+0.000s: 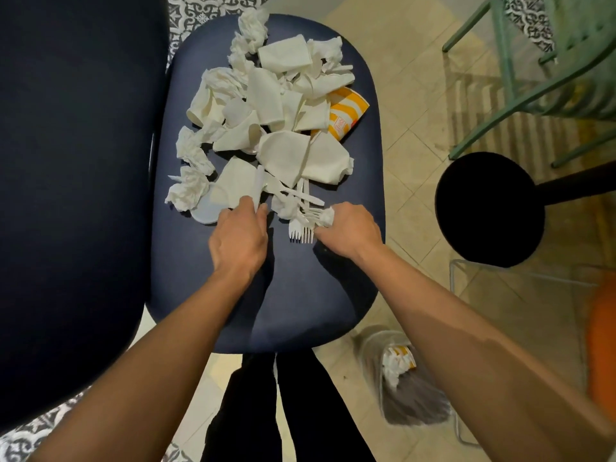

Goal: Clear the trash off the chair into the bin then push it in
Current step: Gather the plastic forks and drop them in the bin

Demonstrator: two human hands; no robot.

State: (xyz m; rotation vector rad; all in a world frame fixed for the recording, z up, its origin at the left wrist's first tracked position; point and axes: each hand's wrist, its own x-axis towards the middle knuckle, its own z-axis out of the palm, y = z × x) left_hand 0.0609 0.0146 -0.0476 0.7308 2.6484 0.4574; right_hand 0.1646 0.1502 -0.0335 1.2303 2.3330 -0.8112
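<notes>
Tiled floor; navy chair, seat heaped with trash: crushed cups, napkins, forks. Left grip pinches a white knife at the heap's near edge; right grip clenched round a napkin wad beside the forks. Bin on floor, right of chair.

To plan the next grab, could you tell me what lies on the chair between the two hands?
In the head view, white plastic forks and a crumpled napkin lie between the left hand and right hand.
</notes>
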